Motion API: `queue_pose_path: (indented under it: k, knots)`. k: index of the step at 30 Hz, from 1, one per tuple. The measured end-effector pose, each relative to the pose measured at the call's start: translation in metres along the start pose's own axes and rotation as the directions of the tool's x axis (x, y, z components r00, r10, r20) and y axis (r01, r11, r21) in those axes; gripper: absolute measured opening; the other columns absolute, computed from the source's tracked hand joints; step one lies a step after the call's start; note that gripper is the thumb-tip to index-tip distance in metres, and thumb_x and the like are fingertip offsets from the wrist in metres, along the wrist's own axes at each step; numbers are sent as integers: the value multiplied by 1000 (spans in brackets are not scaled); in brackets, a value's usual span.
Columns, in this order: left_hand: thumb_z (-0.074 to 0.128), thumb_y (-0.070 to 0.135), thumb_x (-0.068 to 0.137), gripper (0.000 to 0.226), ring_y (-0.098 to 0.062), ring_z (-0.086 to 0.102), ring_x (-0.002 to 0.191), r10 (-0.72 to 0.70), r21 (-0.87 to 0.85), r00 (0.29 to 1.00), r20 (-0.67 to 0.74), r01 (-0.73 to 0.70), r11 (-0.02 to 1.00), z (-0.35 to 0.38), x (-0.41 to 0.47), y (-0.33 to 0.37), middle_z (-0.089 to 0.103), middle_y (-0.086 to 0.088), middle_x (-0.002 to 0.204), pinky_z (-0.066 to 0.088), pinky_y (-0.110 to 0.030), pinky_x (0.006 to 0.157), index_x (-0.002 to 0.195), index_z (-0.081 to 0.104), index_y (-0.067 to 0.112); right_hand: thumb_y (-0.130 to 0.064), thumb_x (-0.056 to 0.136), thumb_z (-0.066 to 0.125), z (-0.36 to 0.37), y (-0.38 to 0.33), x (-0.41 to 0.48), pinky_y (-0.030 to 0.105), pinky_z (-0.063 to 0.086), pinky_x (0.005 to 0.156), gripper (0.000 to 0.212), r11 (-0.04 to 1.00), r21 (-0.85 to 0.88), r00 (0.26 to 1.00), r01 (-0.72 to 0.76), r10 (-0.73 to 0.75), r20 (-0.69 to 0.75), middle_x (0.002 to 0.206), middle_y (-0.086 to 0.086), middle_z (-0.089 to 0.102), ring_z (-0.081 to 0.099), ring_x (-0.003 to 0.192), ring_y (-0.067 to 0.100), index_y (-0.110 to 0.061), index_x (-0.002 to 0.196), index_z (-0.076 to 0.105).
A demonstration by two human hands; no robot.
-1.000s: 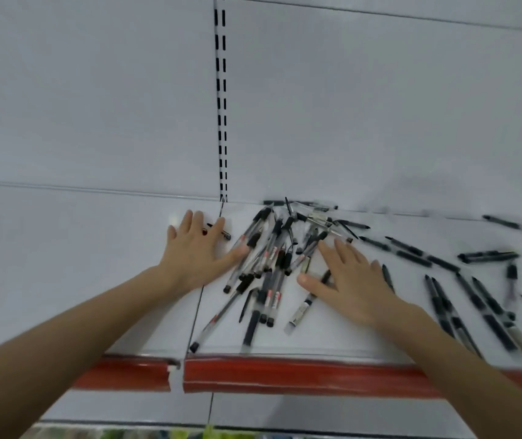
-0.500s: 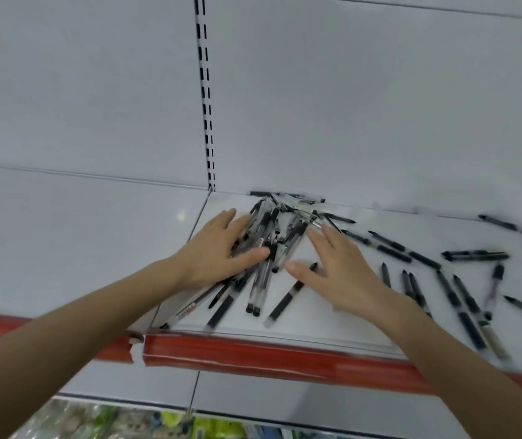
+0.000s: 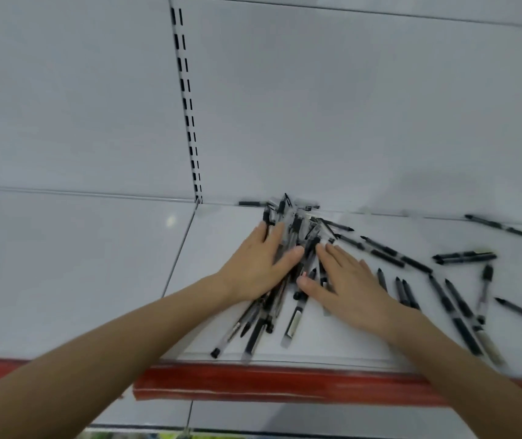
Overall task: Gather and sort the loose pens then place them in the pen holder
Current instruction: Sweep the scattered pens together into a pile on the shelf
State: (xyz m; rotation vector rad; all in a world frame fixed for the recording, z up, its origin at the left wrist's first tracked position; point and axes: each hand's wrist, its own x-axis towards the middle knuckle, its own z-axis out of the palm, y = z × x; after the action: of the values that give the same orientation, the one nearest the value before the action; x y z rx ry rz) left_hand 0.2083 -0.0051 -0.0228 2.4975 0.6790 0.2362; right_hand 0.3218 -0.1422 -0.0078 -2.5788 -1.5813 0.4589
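A heap of black and clear pens (image 3: 297,229) lies on the white shelf (image 3: 221,236), squeezed between my two hands. My left hand (image 3: 258,266) lies flat against the heap's left side, fingers together over some pens. My right hand (image 3: 348,286) lies flat against its right side. Several pens (image 3: 256,331) stick out below the hands toward the shelf's front edge. More loose pens (image 3: 449,299) are scattered to the right on the shelf. No pen holder is in view.
The shelf has a red front strip (image 3: 253,383) and a white back wall with a slotted upright (image 3: 187,99). A neighbouring shelf panel (image 3: 63,258) lies to the left. Single pens (image 3: 500,226) lie far right near the back wall.
Both hands have slid toward each other, packing the pens into a tighter, narrower heap. The gap between the hands has nearly closed.
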Motion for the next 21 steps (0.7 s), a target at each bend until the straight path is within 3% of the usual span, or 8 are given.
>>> queue_pose_path:
  k: [2,4,6,9,14,18,19,21]
  knots:
    - [20,61,91,70,-22,9,144,17,100,992,-127,-4,995,-16,6,-15,16,-10,155,9,-39,116,147,17,20,-64,88,21,0,0,1,42,-1,116,77,1000,-3,1000,2,-2,-4,158,1,-5,-6,145,14,-21,148,-4]
    - [15,64,89,72,-25,11,143,-30,260,975,-222,89,962,-36,17,-39,16,-10,155,9,-43,116,146,20,20,-63,89,20,1,-1,1,42,-2,116,76,1000,-3,1000,-1,1,-8,158,1,-5,-6,145,14,-21,148,-4]
    - [7,76,76,89,-28,19,140,-114,298,971,-209,174,938,-48,29,-58,25,-12,151,16,-48,115,144,24,21,-63,89,20,1,-2,0,42,-2,116,76,1000,6,1000,-5,6,-7,158,1,-5,-7,145,14,-21,148,-5]
    - [-3,76,65,100,-28,29,135,-102,326,985,-137,142,935,-40,41,-58,35,-15,144,22,-48,111,143,26,20,-63,89,20,0,-2,1,42,-2,116,77,1000,10,1000,-9,9,0,158,1,-6,-7,145,14,-21,148,-5]
    - [-3,77,69,101,-29,42,127,-10,264,996,-91,33,964,-12,54,-26,46,-15,138,33,-46,106,136,40,14,-63,89,22,1,-1,3,41,-2,116,77,1000,13,1000,-9,9,-18,158,1,-4,-6,145,14,-20,148,-3]
    - [6,72,77,87,-29,52,109,69,122,997,-31,-65,990,-9,48,-8,59,-13,115,40,-41,96,113,56,11,-58,91,28,-5,4,-6,34,1,116,73,995,98,999,23,-19,-45,158,1,0,-2,145,13,-19,148,4]
    - [9,70,80,83,-28,51,110,90,86,995,-53,-85,993,-14,44,-8,59,-13,113,38,-38,96,111,58,10,-57,91,30,-8,6,-10,31,2,116,71,990,136,997,34,-23,-79,158,0,3,1,145,12,-20,148,8]
    - [16,64,85,76,-24,43,122,102,100,987,-121,-91,991,-25,39,-14,52,-13,129,31,-34,103,124,52,10,-58,91,33,-12,14,-19,30,4,116,68,988,150,985,31,-5,-171,157,-2,10,6,144,12,-23,147,17]
